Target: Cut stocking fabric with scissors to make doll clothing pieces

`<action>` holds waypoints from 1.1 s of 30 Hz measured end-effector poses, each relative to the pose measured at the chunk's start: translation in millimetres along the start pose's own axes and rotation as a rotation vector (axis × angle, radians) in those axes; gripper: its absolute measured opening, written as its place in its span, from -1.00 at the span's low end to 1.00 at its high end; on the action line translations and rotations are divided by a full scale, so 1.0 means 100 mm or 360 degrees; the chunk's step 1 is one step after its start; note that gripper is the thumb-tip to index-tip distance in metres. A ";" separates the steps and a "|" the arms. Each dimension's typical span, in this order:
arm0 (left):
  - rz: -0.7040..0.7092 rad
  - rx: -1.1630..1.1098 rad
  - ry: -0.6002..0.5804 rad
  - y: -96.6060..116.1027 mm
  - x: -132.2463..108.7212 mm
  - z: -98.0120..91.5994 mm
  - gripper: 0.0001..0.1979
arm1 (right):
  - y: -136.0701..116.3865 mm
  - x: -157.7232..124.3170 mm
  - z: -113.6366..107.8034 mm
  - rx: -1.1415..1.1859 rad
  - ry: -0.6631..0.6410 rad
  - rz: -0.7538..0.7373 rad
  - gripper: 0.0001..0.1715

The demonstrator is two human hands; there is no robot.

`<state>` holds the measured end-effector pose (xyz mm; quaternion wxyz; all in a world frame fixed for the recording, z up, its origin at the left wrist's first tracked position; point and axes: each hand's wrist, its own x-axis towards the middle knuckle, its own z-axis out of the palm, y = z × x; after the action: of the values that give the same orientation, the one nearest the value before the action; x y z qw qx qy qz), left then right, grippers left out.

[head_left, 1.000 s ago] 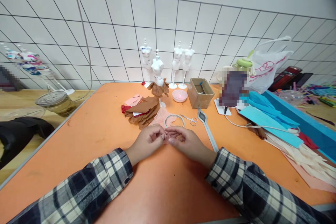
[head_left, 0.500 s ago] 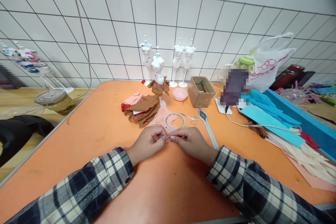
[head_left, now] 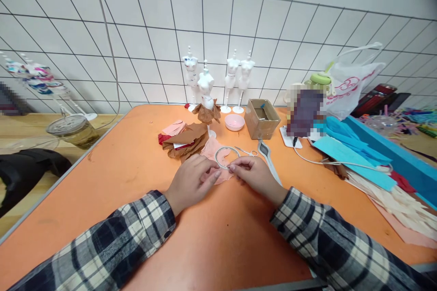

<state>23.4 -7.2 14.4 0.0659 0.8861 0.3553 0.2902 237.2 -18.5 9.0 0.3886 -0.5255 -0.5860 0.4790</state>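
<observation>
My left hand (head_left: 195,181) is over the orange table beside the pink cloth (head_left: 212,146), its thumb and fingers apart with nothing visible between them. To its right, my right hand (head_left: 256,173) has thumb and forefinger pinched together at the near right edge of a round ring (head_left: 217,158); what the pinch holds is too small to make out. The ring rests on the pink cloth. Small scissors (head_left: 251,153) lie just beyond my right hand. A grey strap-like tool (head_left: 268,157) extends past the right side of that hand.
Brown cloth (head_left: 191,140) lies left of the ring. Behind are a white mannequin (head_left: 205,83) with a brown skirt, other mannequins, a pink bowl (head_left: 234,122) and a cardboard box (head_left: 261,122). Blue sheets (head_left: 358,161) and pale fabric strips (head_left: 392,195) lie at right.
My hands have moved apart. The left hand's thumb and fingers have opened, and the right hand has shifted slightly up, now at the ring's edge and partly covering the scissors.
</observation>
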 end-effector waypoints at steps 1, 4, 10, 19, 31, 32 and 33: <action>-0.0057 -0.0044 -0.0010 0.01 0.00 0.00 -0.79 | 0.00 -0.01 0.01 -0.0159 0.0000 -0.0108 -0.79; -0.0062 0.0005 -0.0080 0.03 0.02 0.00 -0.75 | 0.00 -0.05 0.07 -0.0451 -0.0022 -0.0303 -0.82; 0.0158 0.0248 -0.0151 0.09 0.03 0.00 -0.78 | -0.01 -0.08 0.13 -0.0474 -0.0009 -0.0355 -0.81; 0.0227 0.0370 -0.0125 0.06 0.02 0.02 -0.79 | 0.02 0.03 -0.14 0.0114 -0.0336 0.0134 -0.52; 0.0441 0.0450 -0.0077 0.04 0.00 0.04 -0.81 | 0.09 -0.03 -0.01 -0.0922 -0.0169 -0.0923 -0.79; 0.0438 0.0447 -0.0077 0.04 -0.01 0.04 -0.81 | 0.10 -0.02 -0.03 -0.1011 -0.0132 -0.0984 -0.81; 0.0434 0.0445 -0.0076 0.05 -0.01 0.04 -0.80 | 0.11 -0.02 -0.05 -0.1076 -0.0103 -0.1014 -0.82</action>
<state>28.0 -10.5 12.2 -0.0894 0.9331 0.2673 0.2232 245.0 -19.3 -0.2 0.3047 -0.4012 -0.8534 0.1340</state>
